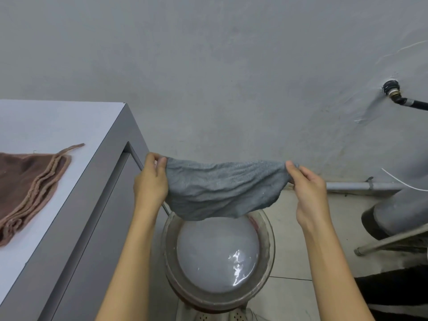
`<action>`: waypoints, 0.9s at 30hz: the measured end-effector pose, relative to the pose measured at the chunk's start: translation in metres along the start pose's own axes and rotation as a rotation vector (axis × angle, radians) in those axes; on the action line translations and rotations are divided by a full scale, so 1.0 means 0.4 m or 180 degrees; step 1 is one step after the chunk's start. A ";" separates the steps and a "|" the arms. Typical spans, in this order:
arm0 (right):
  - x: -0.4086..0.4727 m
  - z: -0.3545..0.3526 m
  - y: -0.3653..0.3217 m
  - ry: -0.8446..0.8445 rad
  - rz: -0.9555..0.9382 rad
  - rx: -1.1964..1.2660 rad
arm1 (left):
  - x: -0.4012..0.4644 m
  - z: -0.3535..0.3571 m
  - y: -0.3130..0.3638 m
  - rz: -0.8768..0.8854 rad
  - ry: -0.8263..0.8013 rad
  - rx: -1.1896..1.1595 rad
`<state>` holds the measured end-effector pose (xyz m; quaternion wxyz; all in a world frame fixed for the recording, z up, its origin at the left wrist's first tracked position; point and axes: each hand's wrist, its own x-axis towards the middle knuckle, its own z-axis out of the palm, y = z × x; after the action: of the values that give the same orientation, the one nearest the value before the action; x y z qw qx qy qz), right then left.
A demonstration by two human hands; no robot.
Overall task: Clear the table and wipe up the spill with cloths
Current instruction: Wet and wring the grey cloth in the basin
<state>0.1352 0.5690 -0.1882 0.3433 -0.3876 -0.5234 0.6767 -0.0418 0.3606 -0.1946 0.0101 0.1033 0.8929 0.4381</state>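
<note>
A grey cloth (pixel 222 188) hangs stretched between my two hands, above a round basin (pixel 268 230) of cloudy water on the floor. My left hand (pixel 150 181) pinches the cloth's left corner and my right hand (pixel 308 188) pinches its right corner. The cloth's lower edge sags just over the basin's far rim. A brown cloth (pixel 25 186) lies crumpled on the white table (pixel 76 126) at the left, apart from both hands.
The table's grey side panel (pixel 97 216) stands right beside my left arm. A grey wall rises behind. A hose fitting (pixel 393 91), a floor pipe (pixel 361 186) and a large grey pipe (pixel 403 205) are at the right. The floor is tiled.
</note>
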 end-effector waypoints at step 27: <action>0.006 -0.004 0.026 0.0228 0.0458 0.0384 | 0.046 -0.041 0.047 -0.0361 -0.0704 0.1093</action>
<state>0.1350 0.5696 -0.1991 0.3351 -0.4268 -0.4399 0.7156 -0.0584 0.3625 -0.1685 0.1149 0.1006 0.9523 0.2642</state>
